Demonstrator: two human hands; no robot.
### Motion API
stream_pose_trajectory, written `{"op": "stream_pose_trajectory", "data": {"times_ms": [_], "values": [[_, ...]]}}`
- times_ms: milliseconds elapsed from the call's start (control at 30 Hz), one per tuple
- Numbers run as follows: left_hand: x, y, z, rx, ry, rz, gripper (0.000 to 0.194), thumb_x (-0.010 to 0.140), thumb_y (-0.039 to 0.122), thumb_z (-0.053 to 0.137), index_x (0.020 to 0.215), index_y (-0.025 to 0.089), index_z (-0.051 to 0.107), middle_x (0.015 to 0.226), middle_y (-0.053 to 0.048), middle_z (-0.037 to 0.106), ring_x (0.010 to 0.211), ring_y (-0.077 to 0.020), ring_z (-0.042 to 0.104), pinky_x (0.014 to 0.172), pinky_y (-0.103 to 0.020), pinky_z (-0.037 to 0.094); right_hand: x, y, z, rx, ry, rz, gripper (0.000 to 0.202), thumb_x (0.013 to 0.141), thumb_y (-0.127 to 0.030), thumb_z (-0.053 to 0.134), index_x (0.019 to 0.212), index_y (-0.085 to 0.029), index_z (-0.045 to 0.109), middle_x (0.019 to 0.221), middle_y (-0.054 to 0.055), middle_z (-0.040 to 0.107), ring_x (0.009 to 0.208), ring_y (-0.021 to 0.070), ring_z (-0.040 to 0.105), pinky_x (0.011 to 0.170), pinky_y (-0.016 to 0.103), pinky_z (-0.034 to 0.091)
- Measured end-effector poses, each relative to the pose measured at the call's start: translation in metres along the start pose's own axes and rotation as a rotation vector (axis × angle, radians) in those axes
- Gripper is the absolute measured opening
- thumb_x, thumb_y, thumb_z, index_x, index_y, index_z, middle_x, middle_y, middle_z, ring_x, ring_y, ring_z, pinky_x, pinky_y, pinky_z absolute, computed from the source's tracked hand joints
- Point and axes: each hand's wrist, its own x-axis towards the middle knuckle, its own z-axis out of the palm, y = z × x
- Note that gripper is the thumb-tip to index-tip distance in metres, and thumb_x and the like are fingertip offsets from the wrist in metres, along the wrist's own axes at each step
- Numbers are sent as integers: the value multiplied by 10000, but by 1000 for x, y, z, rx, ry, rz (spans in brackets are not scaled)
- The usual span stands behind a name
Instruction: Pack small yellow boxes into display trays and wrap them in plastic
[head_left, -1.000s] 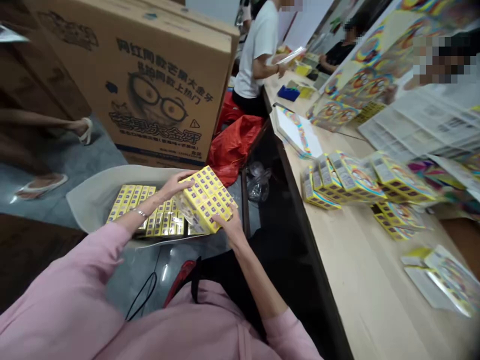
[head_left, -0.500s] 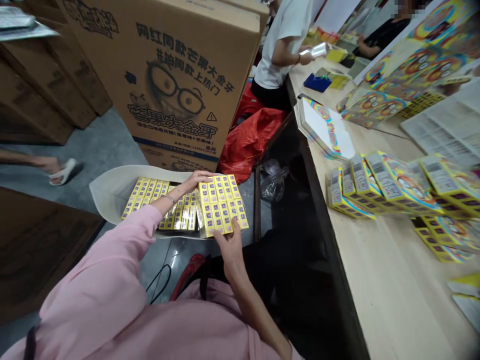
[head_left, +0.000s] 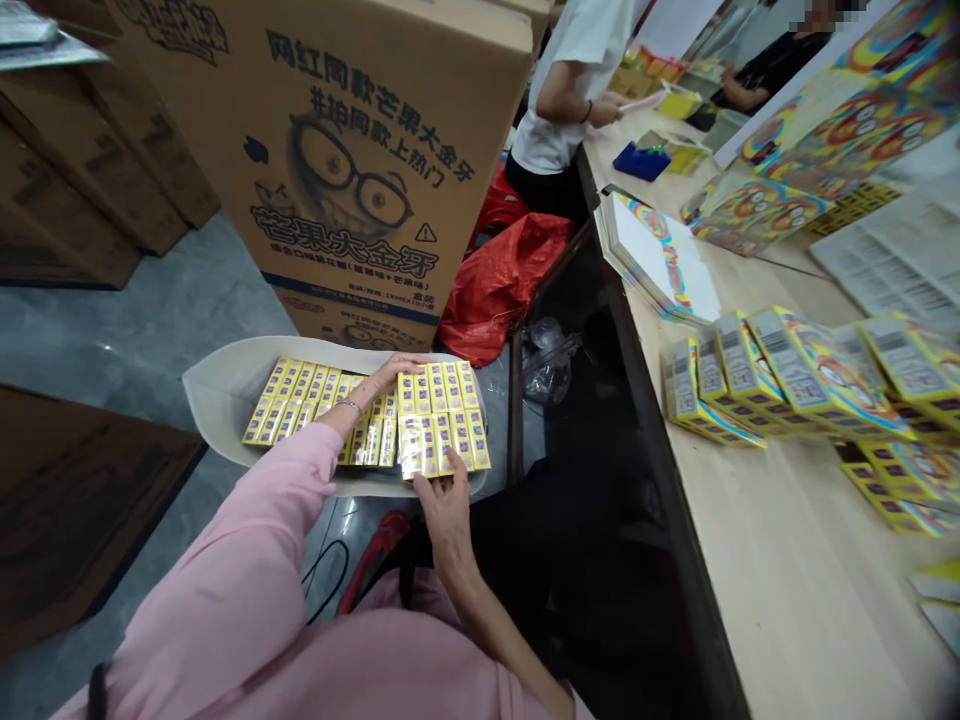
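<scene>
The right hand (head_left: 444, 497) and left hand (head_left: 395, 372) grip opposite edges of the yellow pack (head_left: 441, 417), fingers clasped on it. Tilted up a second ago, it now lies flat in the white bag (head_left: 217, 395), beside the other packs (head_left: 319, 412); it looks placed. Behind stands a cardboard box (head_left: 360, 160).

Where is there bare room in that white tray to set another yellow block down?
The white tray shows a bare strip at its left end, beside the packed yellow boxes. The right end is crowded: left hand and right hand hold the yellow block there.
</scene>
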Motion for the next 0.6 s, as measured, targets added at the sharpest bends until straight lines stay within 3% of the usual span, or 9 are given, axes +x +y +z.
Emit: {"op": "stream_pose_trajectory", "data": {"times_ms": [100, 200, 267, 333, 400, 500, 600], "values": [[1, -6, -14, 21, -9, -8, 415, 534, 250, 742, 921, 112, 794, 887, -123, 779, 748, -226, 694, 715, -314, 518, 3, -2, -2, 10, 133, 77, 889, 725, -391, 720, 1469, -199, 274, 1263, 136, 597, 1190, 268, 619, 1039, 406, 500], [5, -10, -25, 72, -56, -36, 434, 556, 255, 753, 970, 128, 790, 895, -110, 783, 726, -217, 695, 692, -309, 523, 11, -4, -14, -109, 111, 132, 787, 757, -370, 654, 1434, -160, 314, 1029, 101, 678, 914, 258, 707, 851, 416, 584], [8, -13, -29, 118, -100, -61, 465, 585, 271, 768, 1030, 138, 780, 915, -109, 785, 716, -221, 701, 679, -318, 531, 20, -8, -26, -326, 100, 80, 587, 803, -337, 576, 1345, -154, 444, 929, 85, 679, 821, 258, 702, 772, 420, 590], [9, -17, -28, 168, -149, -82, 501, 595, 280, 794, 1078, 148, 769, 974, -115, 783, 772, -245, 719, 712, -337, 547, 32, -15, -38, -640, 169, -76, 457, 834, -277, 529, 1273, -154, 539, 1008, 117, 668, 946, 279, 679, 858, 444, 560], [8, -23, -26, 223, -201, -97, 544, 571, 278, 840, 1093, 149, 765, 1060, -131, 768, 901, -289, 724, 795, -367, 557, 47, -24, -46, -949, 279, -163, 532, 816, -204, 552, 1342, -134, 517, 1220, 175, 604, 1159, 317, 592, 995, 477, 483], [1, -31, -23, 306, -244, -104, 569, 568, 333, 884, 1093, 146, 765, 1171, -147, 731, 1076, -333, 683, 937, -412, 531, 73, -30, -50, -1194, 258, 41, 762, 773, -143, 615, 1486, -84, 354, 1416, 225, 479, 1288, 344, 502, 1033, 451, 451], [-5, -35, -24, 384, -233, -95, 603, 657, 454, 842, 1174, 164, 730, 1227, -138, 708, 1114, -327, 670, 995, -438, 507, 97, -25, -49, -1225, 147, 217, 701, 838, -130, 574, 1496, -81, 340, 1380, 199, 554, 1243, 284, 567, 979, 354, 480]]}}
